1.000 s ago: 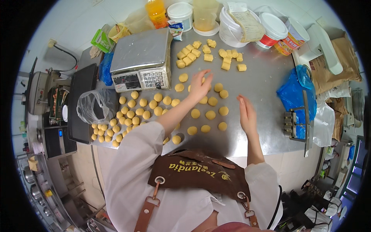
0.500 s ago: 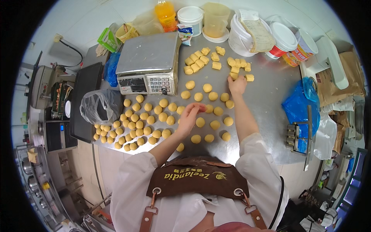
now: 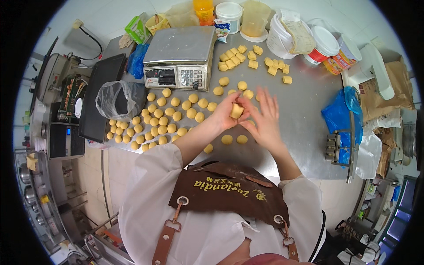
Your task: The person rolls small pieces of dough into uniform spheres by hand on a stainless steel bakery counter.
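A yellow dough piece (image 3: 236, 111) with a cut, blocky shape sits in my left hand (image 3: 226, 113), whose fingers curl round it. My right hand (image 3: 266, 120) is beside it, fingers stretched out and spread, with the thumb close to the dough. Under and around both hands lie rolled dough balls (image 3: 242, 139) on the steel table (image 3: 304, 132); some are hidden by my hands. Many more balls (image 3: 171, 128) spread in loose rows to the left. Beyond my hands, uncut-looking chunks sit in two groups: dough pieces (image 3: 230, 58) behind, and dough pieces (image 3: 276, 64) further right.
A digital scale (image 3: 179, 57) stands at the back left. Left of it are a plastic-lined tub (image 3: 120, 100) and a black baking tray (image 3: 98, 95). White buckets (image 3: 285, 37) and a pitcher (image 3: 255, 18) line the wall. Blue plastic bags (image 3: 344, 112) and a metal cutter (image 3: 351, 145) are at the right edge.
My right hand has come back from the far right group of dough pieces to the middle. One piece from there is now in my left hand. The view has shifted slightly.
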